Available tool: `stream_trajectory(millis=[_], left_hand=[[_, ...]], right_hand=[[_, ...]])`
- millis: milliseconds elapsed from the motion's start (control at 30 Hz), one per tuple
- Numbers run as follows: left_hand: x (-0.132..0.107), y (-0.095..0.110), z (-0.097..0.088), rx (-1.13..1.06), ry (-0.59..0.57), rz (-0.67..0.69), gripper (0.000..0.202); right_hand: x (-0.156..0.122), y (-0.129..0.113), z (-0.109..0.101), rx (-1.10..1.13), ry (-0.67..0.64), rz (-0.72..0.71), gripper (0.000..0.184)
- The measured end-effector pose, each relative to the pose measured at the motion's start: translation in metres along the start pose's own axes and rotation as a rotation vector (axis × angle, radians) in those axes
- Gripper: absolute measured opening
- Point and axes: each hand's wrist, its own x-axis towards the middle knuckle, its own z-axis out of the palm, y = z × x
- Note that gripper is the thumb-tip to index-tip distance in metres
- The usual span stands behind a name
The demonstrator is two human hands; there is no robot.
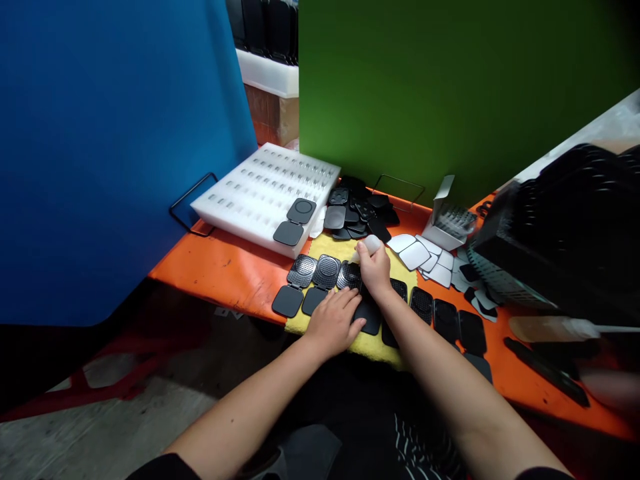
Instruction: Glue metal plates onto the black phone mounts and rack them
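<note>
The person's left hand [334, 321] lies flat, fingers spread, pinning a row of hinged black plastic cases [325, 277] on the yellow cloth [373, 343], while the right hand [375, 267] grips a small white bottle [369, 245] tipped over one case, likely mid-application, needing steady aim.

A white foam tray [260, 190] sat at the orange bench's [220, 267] far left corner, blue panel [100, 153] and green panel [450, 87] standing behind, black baskets [575, 227] at the right edge.
</note>
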Motion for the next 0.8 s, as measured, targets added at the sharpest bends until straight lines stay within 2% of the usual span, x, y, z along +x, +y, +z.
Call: stream_trajectory(millis=[133,200,333,500,633,700,800], left_hand=[[-0.007,-0.013,-0.016,-0.011,0.054,-0.024,0.034],[-0.011,-0.022,-0.021,0.0,0.087,-0.057,0.03],[-0.015,-0.033,-0.022,0.016,0.101,-0.065,0.03],[-0.015,-0.033,-0.016,0.043,0.101,-0.076,0.03],[-0.015,-0.034,-0.015,0.036,0.104,-0.086,0.03],[-0.016,-0.034,-0.015,0.027,0.11,-0.087,0.029],[-0.016,-0.035,-0.014,0.016,0.123,-0.091,0.028]], right_hand=[[-0.007,-0.002,0.005,0.263,-0.071,0.184,0.038],[-0.014,-0.005,0.009,0.287,-0.128,0.203,0.037],[-0.027,-0.01,0.014,0.141,-0.138,0.083,0.035],[-0.032,-0.018,0.01,-0.089,-0.163,-0.122,0.032],[-0.029,-0.02,0.007,-0.169,-0.16,-0.183,0.034],[-0.026,-0.018,0.009,-0.119,-0.137,-0.136,0.035],[-0.018,-0.015,0.017,0.083,-0.103,0.03,0.039]])
